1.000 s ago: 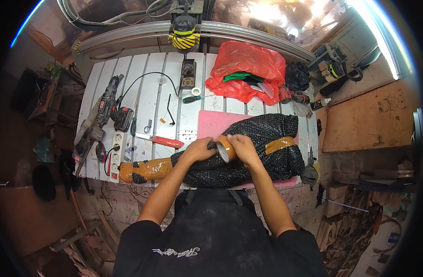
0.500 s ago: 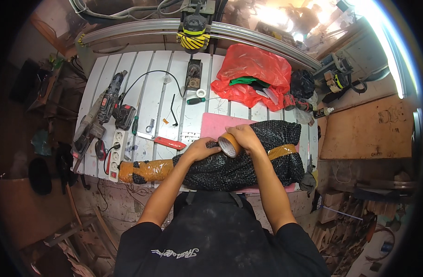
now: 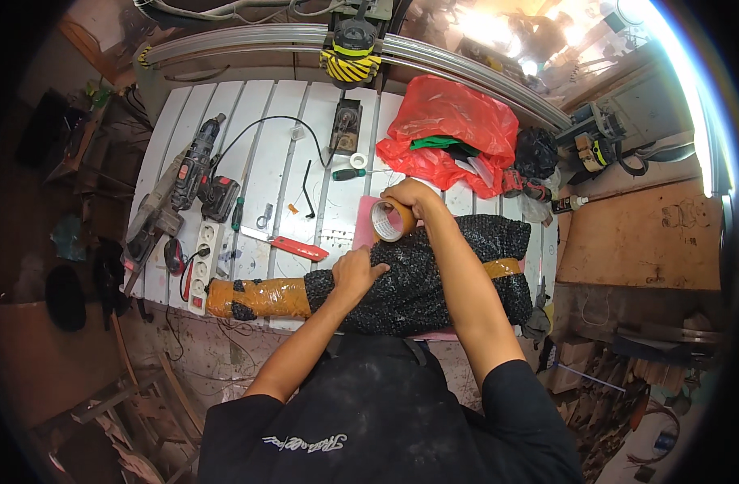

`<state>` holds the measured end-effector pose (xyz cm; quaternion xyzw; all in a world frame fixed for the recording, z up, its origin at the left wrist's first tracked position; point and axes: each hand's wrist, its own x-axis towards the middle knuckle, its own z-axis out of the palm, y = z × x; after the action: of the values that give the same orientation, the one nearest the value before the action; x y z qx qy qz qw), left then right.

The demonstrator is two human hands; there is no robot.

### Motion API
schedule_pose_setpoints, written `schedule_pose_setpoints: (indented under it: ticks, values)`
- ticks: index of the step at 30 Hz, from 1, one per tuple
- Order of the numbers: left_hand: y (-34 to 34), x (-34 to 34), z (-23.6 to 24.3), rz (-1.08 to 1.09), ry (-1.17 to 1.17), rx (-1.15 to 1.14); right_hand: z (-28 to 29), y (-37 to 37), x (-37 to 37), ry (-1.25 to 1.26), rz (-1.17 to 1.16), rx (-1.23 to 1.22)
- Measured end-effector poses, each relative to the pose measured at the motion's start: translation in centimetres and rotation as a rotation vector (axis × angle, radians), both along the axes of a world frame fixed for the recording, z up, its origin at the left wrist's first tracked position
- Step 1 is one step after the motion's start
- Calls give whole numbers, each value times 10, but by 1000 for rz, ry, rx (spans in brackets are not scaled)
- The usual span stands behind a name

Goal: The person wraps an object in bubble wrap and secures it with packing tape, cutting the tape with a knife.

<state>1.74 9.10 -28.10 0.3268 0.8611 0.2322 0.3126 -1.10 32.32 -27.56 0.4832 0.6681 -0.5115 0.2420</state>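
Observation:
A long package (image 3: 418, 282) in black bubble wrap lies across the table's near side. Brown tape (image 3: 276, 298) covers its narrow left end, and a brown band (image 3: 501, 267) crosses the wide right end. My right hand (image 3: 411, 198) is closed on a roll of brown packing tape (image 3: 399, 219), held tilted above the package's far edge. My left hand (image 3: 355, 274) rests on the wrap just left of the roll, thumb spread out, other fingers reaching toward the far edge. A pink sheet (image 3: 364, 219) shows beneath the package.
A red utility knife (image 3: 299, 248) with bare blade lies beyond the package's left part. Further left are a power strip (image 3: 204, 266), a cordless drill (image 3: 196, 165) and a battery (image 3: 219, 198). A screwdriver (image 3: 350, 173) and a red plastic bag (image 3: 450, 129) lie toward the back.
My right hand has lifted the tape roll away from me and slightly left, turning its open side. My left hand has shifted slightly right and nearer, its thumb now away from the roll.

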Motion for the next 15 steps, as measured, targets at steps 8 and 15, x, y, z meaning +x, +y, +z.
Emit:
schedule_pose_setpoints:
  ticks: [8, 15]
  values:
    - [-6, 13, -6, 29, 149, 101, -35, 23, -33, -61, 127, -151]
    - [-5, 26, -7, 54, 234, 144, -69, 54, -39, -280, 82, -365]
